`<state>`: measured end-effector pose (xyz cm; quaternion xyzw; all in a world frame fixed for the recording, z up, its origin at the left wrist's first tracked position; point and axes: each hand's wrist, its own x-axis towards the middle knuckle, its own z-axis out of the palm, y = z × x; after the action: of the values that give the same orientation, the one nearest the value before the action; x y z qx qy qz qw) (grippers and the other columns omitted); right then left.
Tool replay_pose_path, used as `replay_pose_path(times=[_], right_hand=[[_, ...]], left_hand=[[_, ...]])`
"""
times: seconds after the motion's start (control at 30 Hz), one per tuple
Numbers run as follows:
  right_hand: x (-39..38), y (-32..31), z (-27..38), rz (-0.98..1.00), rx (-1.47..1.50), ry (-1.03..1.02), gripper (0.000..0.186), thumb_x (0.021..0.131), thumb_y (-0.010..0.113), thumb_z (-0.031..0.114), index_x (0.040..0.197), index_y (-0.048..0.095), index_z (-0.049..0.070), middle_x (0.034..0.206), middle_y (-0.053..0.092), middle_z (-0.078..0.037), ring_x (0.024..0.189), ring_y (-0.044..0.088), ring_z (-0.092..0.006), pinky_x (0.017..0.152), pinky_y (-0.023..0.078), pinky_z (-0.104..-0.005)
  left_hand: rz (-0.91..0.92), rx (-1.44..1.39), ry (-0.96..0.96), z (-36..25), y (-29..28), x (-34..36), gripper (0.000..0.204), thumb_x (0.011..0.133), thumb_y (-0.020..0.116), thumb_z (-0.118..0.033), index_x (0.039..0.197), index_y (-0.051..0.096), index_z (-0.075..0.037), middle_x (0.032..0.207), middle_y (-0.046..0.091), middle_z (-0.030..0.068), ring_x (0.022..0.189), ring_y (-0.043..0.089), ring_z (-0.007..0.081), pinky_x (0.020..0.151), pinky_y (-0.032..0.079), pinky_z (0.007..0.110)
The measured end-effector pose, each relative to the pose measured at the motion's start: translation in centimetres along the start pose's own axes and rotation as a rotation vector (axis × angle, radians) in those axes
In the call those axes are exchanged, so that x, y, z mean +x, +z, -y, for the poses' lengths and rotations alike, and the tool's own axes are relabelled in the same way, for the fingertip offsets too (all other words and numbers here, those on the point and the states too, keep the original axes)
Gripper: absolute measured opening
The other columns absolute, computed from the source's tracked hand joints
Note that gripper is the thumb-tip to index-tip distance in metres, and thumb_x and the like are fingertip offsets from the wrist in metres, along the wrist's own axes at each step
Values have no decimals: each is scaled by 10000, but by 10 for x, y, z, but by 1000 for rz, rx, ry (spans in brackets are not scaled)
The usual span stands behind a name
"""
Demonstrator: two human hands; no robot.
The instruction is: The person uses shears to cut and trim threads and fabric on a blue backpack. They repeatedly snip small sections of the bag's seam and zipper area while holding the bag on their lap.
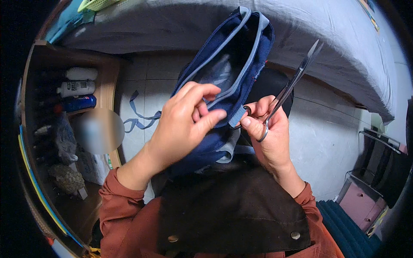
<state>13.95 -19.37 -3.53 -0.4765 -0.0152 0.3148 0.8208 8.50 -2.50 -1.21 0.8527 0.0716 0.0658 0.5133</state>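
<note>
A dark blue fabric bag (pixel 256 58) with pale grey-blue edging along its mouth lies across my lap and gapes wide. Inside it, something clear and shiny like plastic shows. My right hand (pixel 270 124) has its thumb and fingers on the handle loops of metal scissors (pixel 296 78), whose blades point up and away, slightly parted. Beside those fingertips a short grey-blue fabric tab (pixel 237 116) sticks out from the bag's near corner; whether they grip it I cannot tell. Over the bag's left edge hovers my left hand (pixel 183 118), fingers loosely bent, thumb apart, holding nothing visible.
A wooden shelf (pixel 112 86) at left holds several bottles (pixel 77 89) and bags. Grey-blue straps (pixel 137 118) trail over the tiled floor (pixel 133 69). A bed with a grey sheet (pixel 150 26) spans the far side. A pink drawer unit (pixel 358 202) stands at right. Dark cloth (pixel 232 210) covers my lap.
</note>
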Motion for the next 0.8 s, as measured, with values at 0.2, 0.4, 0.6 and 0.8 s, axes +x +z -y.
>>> replay_pose_path(times=[0.2, 0.4, 0.6, 0.8], right_hand=[[1, -7, -2, 21, 192, 26, 246, 742, 599, -53, 838, 409, 70, 845, 544, -104, 759, 572, -191, 691, 483, -305], [4, -17, 4, -45, 169, -15, 244, 760, 603, -18, 879, 412, 78, 864, 573, -125, 773, 602, -215, 662, 505, -312], [6, -15, 5, -4, 132, -41, 257, 756, 603, -28, 896, 410, 68, 873, 577, -130, 767, 608, -214, 661, 511, -312], [5, -6, 11, 16, 72, -95, 246, 770, 594, -17, 919, 412, 53, 869, 577, -120, 759, 603, -194, 656, 503, -301]], left_hand=[[188, 45, -89, 9, -4, 15, 127, 813, 596, -106, 875, 532, -15, 720, 485, -5, 623, 415, 53, 548, 348, 192], [-115, -70, -91, 12, -2, 13, 89, 831, 556, -76, 795, 508, -10, 647, 475, 1, 530, 401, 61, 492, 346, 196], [-97, 39, -79, 7, -5, 14, 74, 794, 577, -30, 840, 521, -16, 693, 473, 16, 541, 410, 71, 505, 366, 207], [-112, 167, 248, -11, -11, 10, 314, 683, 685, -25, 971, 559, -13, 912, 536, 80, 674, 524, 126, 578, 422, 229]])
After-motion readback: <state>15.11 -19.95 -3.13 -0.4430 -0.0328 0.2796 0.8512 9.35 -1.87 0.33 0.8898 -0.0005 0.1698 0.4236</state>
